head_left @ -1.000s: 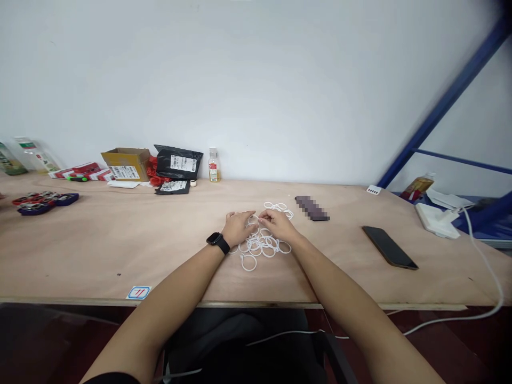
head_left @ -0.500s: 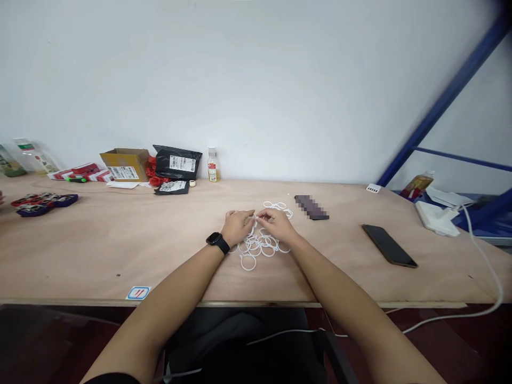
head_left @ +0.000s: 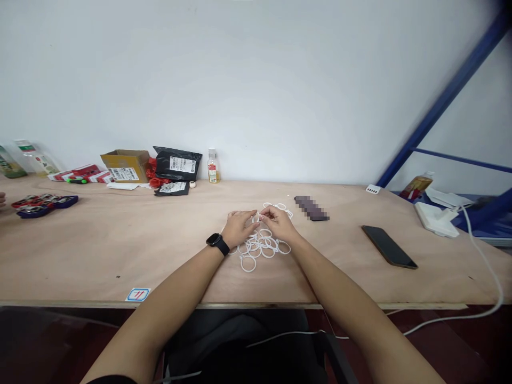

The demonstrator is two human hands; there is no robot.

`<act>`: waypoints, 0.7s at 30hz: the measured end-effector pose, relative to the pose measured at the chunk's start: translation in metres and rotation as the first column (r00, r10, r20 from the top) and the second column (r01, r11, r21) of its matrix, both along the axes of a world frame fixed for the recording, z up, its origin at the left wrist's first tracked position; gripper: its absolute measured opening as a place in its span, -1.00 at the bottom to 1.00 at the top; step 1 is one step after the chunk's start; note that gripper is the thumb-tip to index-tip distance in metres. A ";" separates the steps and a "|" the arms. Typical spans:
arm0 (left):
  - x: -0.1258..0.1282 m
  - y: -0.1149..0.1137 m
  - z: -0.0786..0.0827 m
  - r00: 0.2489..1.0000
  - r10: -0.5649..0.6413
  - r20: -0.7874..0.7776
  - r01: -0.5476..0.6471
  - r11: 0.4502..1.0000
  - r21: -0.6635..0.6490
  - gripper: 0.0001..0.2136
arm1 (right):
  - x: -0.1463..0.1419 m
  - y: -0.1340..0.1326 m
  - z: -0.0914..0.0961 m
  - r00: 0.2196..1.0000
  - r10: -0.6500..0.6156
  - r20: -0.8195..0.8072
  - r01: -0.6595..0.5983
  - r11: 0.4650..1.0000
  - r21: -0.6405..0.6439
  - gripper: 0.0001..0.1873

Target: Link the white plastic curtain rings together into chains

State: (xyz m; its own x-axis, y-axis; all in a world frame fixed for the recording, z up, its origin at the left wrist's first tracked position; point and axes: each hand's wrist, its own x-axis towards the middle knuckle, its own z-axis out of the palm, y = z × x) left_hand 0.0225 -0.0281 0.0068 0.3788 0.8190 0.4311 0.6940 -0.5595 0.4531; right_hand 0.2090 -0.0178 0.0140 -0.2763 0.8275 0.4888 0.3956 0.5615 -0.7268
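White rings (head_left: 262,246) lie in a loose tangled pile on the plywood table (head_left: 100,240), near the middle and a little back from the front edge. Both of the person's hands sit on the far side of the pile. The left hand (head_left: 238,226), with a black watch (head_left: 218,244) on its wrist, has its fingers curled in and pinched together. The right hand (head_left: 280,224) is the same, fingers closed. The two sets of fingertips meet on a single ring (head_left: 256,216), held just above the pile. It is too small to tell exactly how it is gripped. The heels of both hands are low, near or on the table.

A smaller bunch of rings (head_left: 280,207) lies just beyond the right hand. A dark block (head_left: 312,208), blurred, is beside it. A black phone (head_left: 389,246) lies flat, well off to the right. A white charger (head_left: 436,220) with a cable (head_left: 484,266) is at the far right, by the blue frame (head_left: 440,101).

Along the wall on the left are a cardboard box (head_left: 126,165), a black bag (head_left: 178,162) and a small bottle (head_left: 213,166). Red and blue items (head_left: 40,201) sit at the far left. A sticker (head_left: 137,294) is on the front edge.
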 end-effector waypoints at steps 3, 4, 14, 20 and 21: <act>0.000 0.000 0.001 0.998 0.062 -0.016 -0.062 0.998 -0.016 -0.55 | 0.005 0.006 -0.003 0.995 -0.102 0.007 0.102 0.994 0.038 -0.81; 0.000 0.000 0.002 0.997 0.073 -0.033 -0.074 0.997 -0.031 -0.57 | 0.008 0.008 -0.004 0.989 -0.145 0.023 0.144 0.988 0.062 -0.81; 0.001 -0.003 0.000 0.982 -0.076 -0.171 0.059 0.993 -0.103 -0.73 | 0.045 0.029 -0.008 0.812 -0.415 0.410 0.379 0.910 0.170 -0.64; 0.002 -0.005 0.004 0.976 -0.072 -0.204 0.044 0.989 -0.141 -0.78 | 0.028 0.017 -0.009 0.890 0.084 0.447 -0.037 0.993 -0.111 -0.64; 0.002 -0.006 0.005 0.977 -0.063 -0.202 0.035 0.989 -0.141 -0.78 | 0.025 0.014 -0.009 0.881 0.121 0.456 -0.078 0.991 -0.112 -0.67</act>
